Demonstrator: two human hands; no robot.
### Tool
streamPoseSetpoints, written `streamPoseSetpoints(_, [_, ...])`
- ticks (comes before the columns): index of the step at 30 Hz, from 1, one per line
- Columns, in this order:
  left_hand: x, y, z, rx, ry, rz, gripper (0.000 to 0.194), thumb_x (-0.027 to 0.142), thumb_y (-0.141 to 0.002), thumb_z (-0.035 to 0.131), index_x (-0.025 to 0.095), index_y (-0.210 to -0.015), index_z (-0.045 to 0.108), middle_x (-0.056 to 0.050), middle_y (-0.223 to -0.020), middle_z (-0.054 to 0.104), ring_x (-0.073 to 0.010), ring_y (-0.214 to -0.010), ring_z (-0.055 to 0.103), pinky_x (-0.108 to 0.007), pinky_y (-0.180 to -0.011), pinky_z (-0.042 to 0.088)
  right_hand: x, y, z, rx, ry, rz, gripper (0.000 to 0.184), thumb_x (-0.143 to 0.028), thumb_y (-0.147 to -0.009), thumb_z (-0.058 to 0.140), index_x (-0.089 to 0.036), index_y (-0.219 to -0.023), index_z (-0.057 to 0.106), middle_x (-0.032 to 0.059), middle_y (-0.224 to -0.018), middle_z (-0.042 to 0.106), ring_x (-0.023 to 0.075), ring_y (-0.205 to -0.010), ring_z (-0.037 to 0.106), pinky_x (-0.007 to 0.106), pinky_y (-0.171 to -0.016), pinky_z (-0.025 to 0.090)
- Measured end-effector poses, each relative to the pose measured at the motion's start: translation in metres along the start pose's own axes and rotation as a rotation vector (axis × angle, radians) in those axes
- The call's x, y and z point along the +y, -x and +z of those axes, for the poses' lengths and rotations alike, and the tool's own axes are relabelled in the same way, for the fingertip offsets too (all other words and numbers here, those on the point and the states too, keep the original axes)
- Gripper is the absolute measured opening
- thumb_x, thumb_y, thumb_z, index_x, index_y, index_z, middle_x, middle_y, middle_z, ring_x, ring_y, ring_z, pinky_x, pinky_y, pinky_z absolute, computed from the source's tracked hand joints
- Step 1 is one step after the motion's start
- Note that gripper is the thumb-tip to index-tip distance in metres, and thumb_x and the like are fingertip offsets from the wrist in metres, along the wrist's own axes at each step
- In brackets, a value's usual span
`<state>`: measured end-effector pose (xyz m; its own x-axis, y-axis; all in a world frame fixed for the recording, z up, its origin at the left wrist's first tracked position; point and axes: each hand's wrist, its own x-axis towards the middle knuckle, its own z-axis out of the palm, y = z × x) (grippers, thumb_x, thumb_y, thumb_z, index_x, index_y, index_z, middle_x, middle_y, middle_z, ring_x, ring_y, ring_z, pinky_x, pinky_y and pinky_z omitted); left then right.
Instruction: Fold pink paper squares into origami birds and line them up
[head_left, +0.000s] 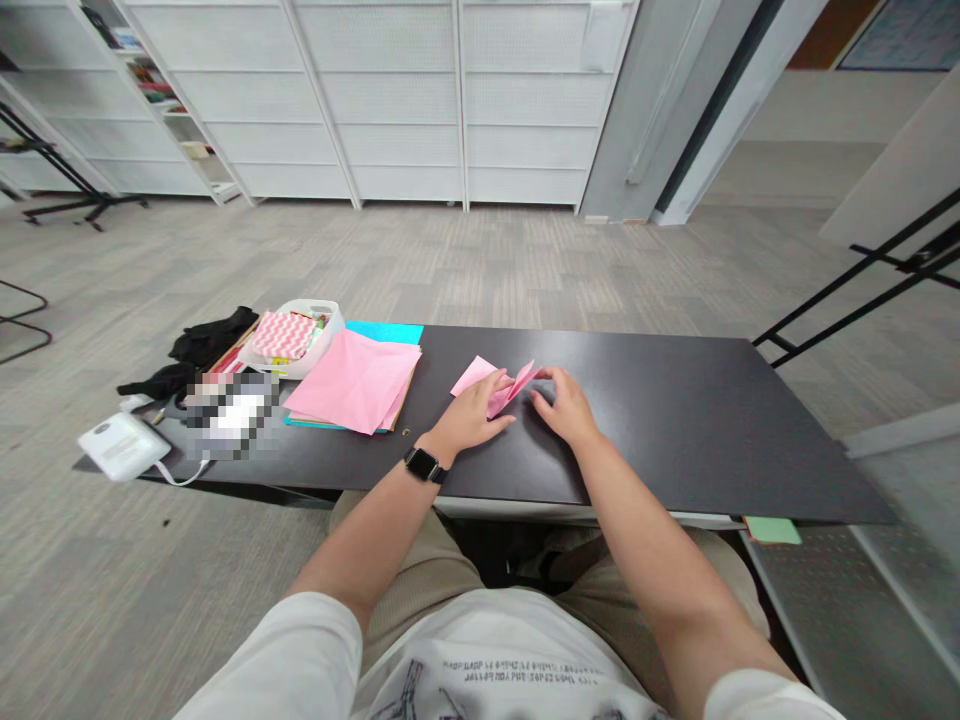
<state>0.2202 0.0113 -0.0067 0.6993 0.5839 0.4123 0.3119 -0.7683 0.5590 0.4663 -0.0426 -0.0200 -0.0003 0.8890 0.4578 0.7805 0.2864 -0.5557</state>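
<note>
A sheet of folded pink paper (472,374) lies on the dark table in front of me, with one flap (521,382) standing up at its right side. My left hand (471,412), with a black watch on the wrist, rests over the paper and holds it, its fingers on the folded part and the thumb stretched out. At the raised flap's right edge is my right hand (564,405). Its index finger and thumb are curved and apart; the fingertips are at the flap, and whether they touch it I cannot tell.
Left on the table (675,420) is a stack of pink sheets (352,380) over blue ones. Beyond it stand a white basket (330,340) with a pink-patterned item, black cloth (214,335) and a white power bank (124,445) with a cable. Green paper (772,530) sits below the right front edge.
</note>
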Motion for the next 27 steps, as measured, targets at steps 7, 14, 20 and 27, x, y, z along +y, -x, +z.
streamPoseSetpoints(7, [-0.019, 0.003, 0.011, -0.025, -0.119, 0.017, 0.048, 0.035, -0.096, 0.071, 0.022, -0.141, 0.064, -0.014, -0.150, 0.062, -0.0305, -0.144, 0.055, -0.054, -0.126, 0.043, 0.004, 0.004, -0.011, -0.038, 0.092, -0.174, 0.056, -0.022, -0.087, 0.066, -0.031, -0.142, 0.063, 0.0100, -0.158, 0.051, 0.0327, -0.152, 0.042, 0.058, -0.125, 0.035])
streamPoseSetpoints(14, [-0.013, 0.003, 0.002, -0.013, -0.198, -0.053, 0.036, 0.047, -0.094, 0.074, 0.023, -0.120, 0.080, -0.012, -0.135, 0.068, -0.0302, -0.130, 0.062, -0.049, -0.116, 0.051, 0.005, 0.003, -0.009, -0.147, 0.133, -0.136, 0.019, -0.026, -0.095, 0.061, -0.030, -0.103, 0.077, 0.0043, -0.115, 0.077, 0.0274, -0.123, 0.064, 0.061, -0.125, 0.025])
streamPoseSetpoints(20, [-0.008, 0.002, -0.003, -0.001, -0.182, -0.044, 0.030, 0.034, -0.104, 0.058, 0.023, -0.120, 0.080, -0.009, -0.125, 0.072, -0.0250, -0.121, 0.066, -0.043, -0.112, 0.053, 0.006, 0.002, -0.013, -0.153, 0.119, -0.052, 0.019, -0.033, -0.100, 0.058, -0.028, -0.103, 0.076, 0.0044, -0.106, 0.079, 0.0250, -0.106, 0.068, 0.056, -0.123, 0.028])
streamPoseSetpoints(27, [-0.016, 0.000, 0.004, -0.012, -0.177, -0.012, 0.029, 0.024, -0.105, 0.054, 0.021, -0.116, 0.080, -0.007, -0.122, 0.078, -0.0234, -0.119, 0.068, -0.041, -0.110, 0.054, 0.003, 0.002, -0.008, -0.088, 0.132, 0.049, 0.026, -0.033, -0.097, 0.059, -0.026, -0.119, 0.072, 0.0056, -0.100, 0.078, 0.0262, -0.101, 0.070, 0.056, -0.121, 0.031])
